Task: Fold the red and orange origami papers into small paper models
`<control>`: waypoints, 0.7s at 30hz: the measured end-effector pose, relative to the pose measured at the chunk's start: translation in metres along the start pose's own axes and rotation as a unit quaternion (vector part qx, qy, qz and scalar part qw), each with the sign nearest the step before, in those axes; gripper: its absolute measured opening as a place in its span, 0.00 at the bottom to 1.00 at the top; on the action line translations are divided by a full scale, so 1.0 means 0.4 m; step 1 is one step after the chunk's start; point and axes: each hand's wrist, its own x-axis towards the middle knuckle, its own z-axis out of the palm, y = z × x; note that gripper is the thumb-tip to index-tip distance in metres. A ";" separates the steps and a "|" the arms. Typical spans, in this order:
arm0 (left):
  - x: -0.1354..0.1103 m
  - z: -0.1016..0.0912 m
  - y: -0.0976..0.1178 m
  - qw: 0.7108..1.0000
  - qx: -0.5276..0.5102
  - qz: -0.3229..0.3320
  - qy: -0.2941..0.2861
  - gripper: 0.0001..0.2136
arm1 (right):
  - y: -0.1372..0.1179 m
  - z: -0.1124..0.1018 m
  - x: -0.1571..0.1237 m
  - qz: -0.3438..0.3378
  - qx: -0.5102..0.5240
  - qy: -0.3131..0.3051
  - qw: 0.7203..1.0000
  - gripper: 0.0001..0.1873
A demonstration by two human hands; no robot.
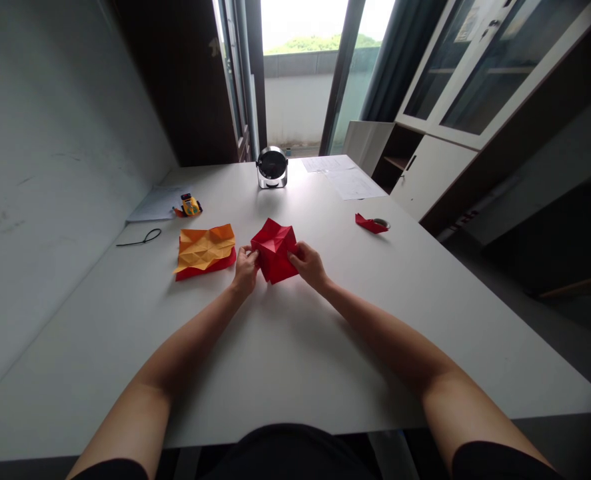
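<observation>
A creased red paper sheet (275, 248), partly folded into a raised shape, rests on the white table (295, 360) in front of me. My left hand (246, 268) pinches its left edge and my right hand (308, 265) pinches its right edge. Both hands have fingers closed on the paper. To the left lies a creased orange paper sheet (206, 245) on top of another red sheet (206, 267).
A small round fan (272, 167) stands at the table's far side. A folded red paper piece (372, 224) lies at the right, a small yellow toy (190, 205) and a black cable tie (140, 238) at the left. White papers (345, 175) lie at the back.
</observation>
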 end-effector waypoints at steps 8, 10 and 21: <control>-0.008 0.012 0.014 0.999 -0.046 -0.023 -0.018 0.10 | 0.000 -0.004 -0.002 -0.079 -0.134 0.038 0.987 0.08; -0.016 0.021 0.018 0.998 -0.046 -0.025 -0.043 0.12 | -0.003 -0.005 -0.002 -0.094 -0.144 0.045 0.984 0.08; -0.035 0.034 0.000 0.995 0.083 -0.037 -0.040 0.23 | -0.022 -0.014 -0.010 -0.133 -0.198 0.065 0.969 0.07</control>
